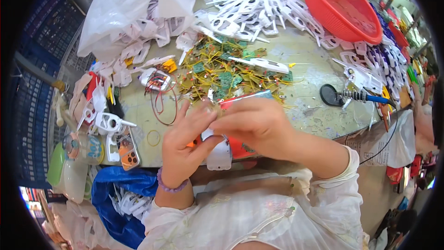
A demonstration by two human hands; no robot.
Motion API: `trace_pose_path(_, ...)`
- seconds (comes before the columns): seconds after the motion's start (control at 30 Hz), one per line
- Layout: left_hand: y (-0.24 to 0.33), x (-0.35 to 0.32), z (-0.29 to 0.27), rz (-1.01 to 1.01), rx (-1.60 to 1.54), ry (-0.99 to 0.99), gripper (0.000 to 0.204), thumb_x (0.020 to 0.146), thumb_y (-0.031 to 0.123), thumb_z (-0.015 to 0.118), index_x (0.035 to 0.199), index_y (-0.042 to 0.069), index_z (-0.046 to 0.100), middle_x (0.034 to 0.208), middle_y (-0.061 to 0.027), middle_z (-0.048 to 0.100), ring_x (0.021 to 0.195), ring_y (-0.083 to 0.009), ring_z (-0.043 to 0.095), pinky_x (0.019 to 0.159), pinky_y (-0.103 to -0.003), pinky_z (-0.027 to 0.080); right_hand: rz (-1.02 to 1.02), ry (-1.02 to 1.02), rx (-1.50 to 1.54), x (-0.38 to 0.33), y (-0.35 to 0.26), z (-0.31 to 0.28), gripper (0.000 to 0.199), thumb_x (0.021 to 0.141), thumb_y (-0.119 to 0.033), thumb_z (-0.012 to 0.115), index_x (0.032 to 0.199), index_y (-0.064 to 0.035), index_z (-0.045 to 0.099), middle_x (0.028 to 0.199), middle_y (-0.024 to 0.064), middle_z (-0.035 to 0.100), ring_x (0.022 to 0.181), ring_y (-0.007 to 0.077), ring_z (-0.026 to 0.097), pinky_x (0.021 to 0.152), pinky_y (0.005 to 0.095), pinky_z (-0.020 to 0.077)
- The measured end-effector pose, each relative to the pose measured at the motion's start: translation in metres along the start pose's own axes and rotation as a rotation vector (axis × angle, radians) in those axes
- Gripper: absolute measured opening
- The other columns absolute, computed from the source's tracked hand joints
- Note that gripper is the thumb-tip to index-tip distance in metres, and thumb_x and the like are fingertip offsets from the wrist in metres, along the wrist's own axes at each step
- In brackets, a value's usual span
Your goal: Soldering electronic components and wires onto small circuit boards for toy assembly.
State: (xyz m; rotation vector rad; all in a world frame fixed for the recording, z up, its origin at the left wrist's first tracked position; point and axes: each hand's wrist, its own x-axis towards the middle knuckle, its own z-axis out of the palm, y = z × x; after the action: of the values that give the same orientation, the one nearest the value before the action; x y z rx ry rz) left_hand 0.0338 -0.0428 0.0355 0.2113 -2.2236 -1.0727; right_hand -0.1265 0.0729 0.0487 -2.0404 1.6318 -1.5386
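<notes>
White plastic casing (219,154), rounded, with an orange part at its edge, held above the near edge of the worktable (310,111), just in front of the person's chest. Left hand (187,139) curled around the casing from the left, thumb and fingers closed on it; purple bead bracelet (172,186) on the wrist. Right hand (259,122) folded over the top of the casing, fingers bent and pinched toward the left hand's fingertips; whatever small part is pinched there too hidden to tell. Red flat piece (240,148) directly beneath the right hand, partly covered. Just beyond the hands, a heap of green circuit boards with yellow wires (222,71). Left of the heap, one opened white casing with red wire loops (157,81). Near the left table edge, further white casings (108,122) and a phone in an orange case (128,150). Farther back, a pile of white handle-shaped shells (254,11), and a clear plastic bag (134,7) holding more of them. Red plastic basket (342,4) at the far right corner. Soldering iron with a blue handle (365,96) resting on its stand to the right, well apart from the hands. Blue plastic bag (115,194) below the table at lower left.
</notes>
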Motion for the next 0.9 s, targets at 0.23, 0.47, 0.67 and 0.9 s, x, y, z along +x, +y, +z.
trace_pose_path(0.23,-0.016,-0.004,0.005,-0.151,-0.117,0.072,0.021,0.073,-0.001,0.070,0.093,0.006,0.071,0.087,-0.0046,0.071,0.083,-0.0159,0.066,0.107,-0.053,0.027,0.014,0.141,-0.092,-0.002,0.019,-0.003,0.026,0.074,0.001,0.069,0.098,-0.0091,0.069,0.085,0.0066,0.066,0.070,0.0192,0.063,0.059,0.0309,0.0497)
trace_pose_path(0.47,-0.021,-0.004,0.014,-0.099,-0.072,0.264,0.019,0.075,-0.002,0.068,0.093,0.004,0.070,0.081,-0.0051,0.068,0.077,-0.0161,0.064,0.103,-0.048,0.036,0.517,0.006,-0.697,-0.006,0.137,-0.068,0.026,0.078,-0.016,0.070,0.102,-0.0060,0.067,0.090,0.0123,0.067,0.077,0.0262,0.063,0.071,0.0368,0.0498)
trace_pose_path(0.67,-0.020,-0.006,0.011,-0.084,-0.026,0.276,0.020,0.075,-0.003,0.067,0.095,0.002,0.070,0.081,-0.0046,0.065,0.075,-0.0150,0.061,0.097,-0.041,0.040,0.626,0.267,-0.499,-0.012,0.157,-0.077,0.025,0.081,-0.023,0.066,0.099,-0.0066,0.070,0.087,0.0140,0.069,0.075,0.0270,0.067,0.069,0.0356,0.0504)
trace_pose_path(0.9,-0.012,-0.004,0.018,-0.103,-0.116,0.321,0.019,0.072,-0.008,0.069,0.089,0.000,0.070,0.080,-0.0064,0.061,0.076,-0.0159,0.056,0.066,-0.027,0.045,0.604,0.501,-0.352,-0.015,0.144,-0.092,0.028,0.085,-0.023,0.065,0.103,-0.0019,0.069,0.081,0.0110,0.069,0.072,0.0153,0.065,0.066,0.0285,0.0489)
